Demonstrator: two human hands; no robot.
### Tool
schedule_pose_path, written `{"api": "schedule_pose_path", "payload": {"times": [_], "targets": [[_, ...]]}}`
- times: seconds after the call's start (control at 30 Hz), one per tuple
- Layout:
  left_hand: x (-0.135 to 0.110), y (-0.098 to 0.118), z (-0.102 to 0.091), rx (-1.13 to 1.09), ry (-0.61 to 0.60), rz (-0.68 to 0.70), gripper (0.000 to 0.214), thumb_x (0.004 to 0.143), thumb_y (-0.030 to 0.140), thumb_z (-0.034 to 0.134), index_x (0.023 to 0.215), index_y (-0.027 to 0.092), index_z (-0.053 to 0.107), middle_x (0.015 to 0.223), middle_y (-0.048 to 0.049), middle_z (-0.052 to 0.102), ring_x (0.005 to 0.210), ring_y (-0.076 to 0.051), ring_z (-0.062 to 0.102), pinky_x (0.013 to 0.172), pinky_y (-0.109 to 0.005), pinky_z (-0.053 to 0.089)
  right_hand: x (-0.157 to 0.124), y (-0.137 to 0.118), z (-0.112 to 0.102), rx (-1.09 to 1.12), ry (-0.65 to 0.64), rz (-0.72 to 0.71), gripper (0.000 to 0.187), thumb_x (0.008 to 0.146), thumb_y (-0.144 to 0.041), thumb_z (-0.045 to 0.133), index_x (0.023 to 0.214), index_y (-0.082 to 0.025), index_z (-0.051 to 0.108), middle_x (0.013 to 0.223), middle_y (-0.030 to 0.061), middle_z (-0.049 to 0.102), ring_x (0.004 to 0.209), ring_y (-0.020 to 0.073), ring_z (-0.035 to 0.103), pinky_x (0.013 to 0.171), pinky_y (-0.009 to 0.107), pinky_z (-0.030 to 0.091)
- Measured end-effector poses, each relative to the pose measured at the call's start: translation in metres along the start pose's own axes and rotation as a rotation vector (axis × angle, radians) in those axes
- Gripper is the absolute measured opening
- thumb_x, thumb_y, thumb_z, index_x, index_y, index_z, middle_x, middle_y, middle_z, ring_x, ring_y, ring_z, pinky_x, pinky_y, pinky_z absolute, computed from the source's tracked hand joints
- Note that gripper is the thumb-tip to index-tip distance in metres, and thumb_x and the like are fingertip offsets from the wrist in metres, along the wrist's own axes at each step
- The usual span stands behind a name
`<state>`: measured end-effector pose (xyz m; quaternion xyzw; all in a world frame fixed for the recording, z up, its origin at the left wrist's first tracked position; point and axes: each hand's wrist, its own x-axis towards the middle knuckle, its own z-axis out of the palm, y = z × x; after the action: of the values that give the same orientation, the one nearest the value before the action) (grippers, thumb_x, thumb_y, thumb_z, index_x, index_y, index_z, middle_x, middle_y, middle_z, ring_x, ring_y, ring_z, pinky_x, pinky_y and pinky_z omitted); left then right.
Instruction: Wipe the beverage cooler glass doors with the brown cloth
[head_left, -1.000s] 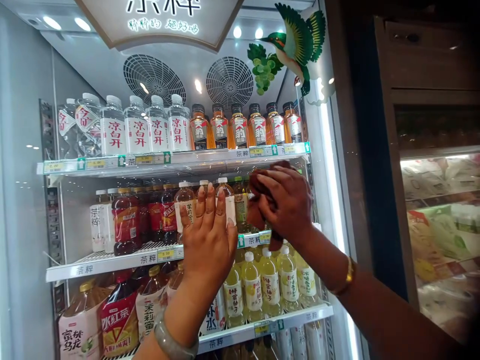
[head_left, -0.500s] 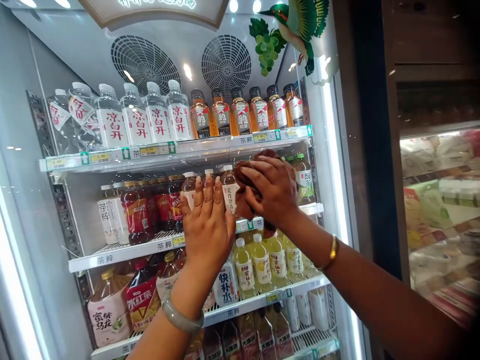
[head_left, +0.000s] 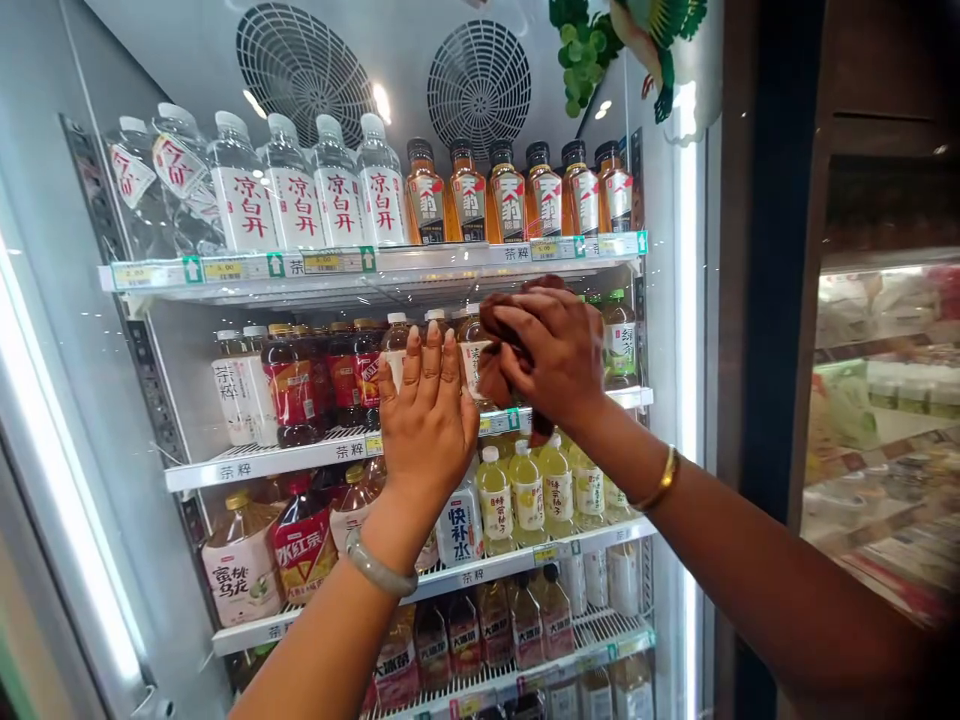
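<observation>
My left hand point(head_left: 427, 420) lies flat with fingers stretched out against the glass door point(head_left: 225, 500) of a drinks fridge, level with the second shelf. A pale bangle sits on its wrist. My right hand point(head_left: 551, 355) is just to its right, fingers closed on a dark brown cloth point(head_left: 499, 365) pressed to the same glass. A gold bangle is on that wrist. Behind the glass stand rows of bottles: water bottles point(head_left: 292, 195) and amber drinks point(head_left: 506, 200) on the top shelf, red tea bottles point(head_left: 300, 385) on the second, yellow drinks point(head_left: 536, 495) on the third.
Two round fan grilles point(head_left: 480, 85) sit at the fridge's back wall, a bird decal point(head_left: 660, 30) at the top right. A lit strip point(head_left: 686, 400) runs down the door's right edge. To the right is a dark frame point(head_left: 772, 350) and another cabinet point(head_left: 885, 420) with packaged goods.
The view has tilted downward, so the shelves sit higher in frame and a lower shelf shows. Both hands stay on the glass; the right hand with the cloth has shifted only slightly.
</observation>
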<state>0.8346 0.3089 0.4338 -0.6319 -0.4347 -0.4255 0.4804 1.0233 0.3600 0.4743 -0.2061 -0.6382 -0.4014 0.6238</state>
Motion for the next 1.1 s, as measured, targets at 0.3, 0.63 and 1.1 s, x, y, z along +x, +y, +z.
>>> {"api": "schedule_pose_path", "payload": {"times": [0.3,0.63,1.1], "targets": [[-0.004,-0.001,-0.001,-0.022,0.013,0.008,0.074,0.101,0.029,0.048,0.167,0.019,0.017,0.171,-0.01,0.025,0.163,-0.026,0.015,0.134,-0.051,0.003,-0.034,-0.002,-0.011,0.005,-0.091,-0.26,0.04,0.096,-0.034,0.067,0.135,-0.032,0.061,0.133,0.0001,0.072,0.13,0.0239,0.056,0.112,0.046,0.037],[-0.004,-0.008,-0.009,-0.022,-0.005,0.012,0.071,0.1,0.026,0.044,0.166,0.015,0.02,0.172,-0.011,0.024,0.163,-0.025,0.014,0.135,-0.048,0.007,-0.018,-0.018,-0.001,0.003,-0.061,-0.207,0.033,0.099,-0.034,0.063,0.131,-0.028,0.063,0.135,0.0021,0.072,0.131,0.0242,0.056,0.11,0.046,0.037],[-0.005,-0.046,-0.023,-0.007,0.015,0.003,0.07,0.102,0.026,0.044,0.167,0.022,0.018,0.172,-0.0085,0.024,0.163,-0.027,0.015,0.134,-0.057,-0.001,-0.01,-0.049,0.008,-0.002,-0.134,-0.259,0.033,0.099,-0.035,0.063,0.132,-0.032,0.063,0.137,-0.0013,0.069,0.131,0.023,0.052,0.104,0.045,0.035]]}}
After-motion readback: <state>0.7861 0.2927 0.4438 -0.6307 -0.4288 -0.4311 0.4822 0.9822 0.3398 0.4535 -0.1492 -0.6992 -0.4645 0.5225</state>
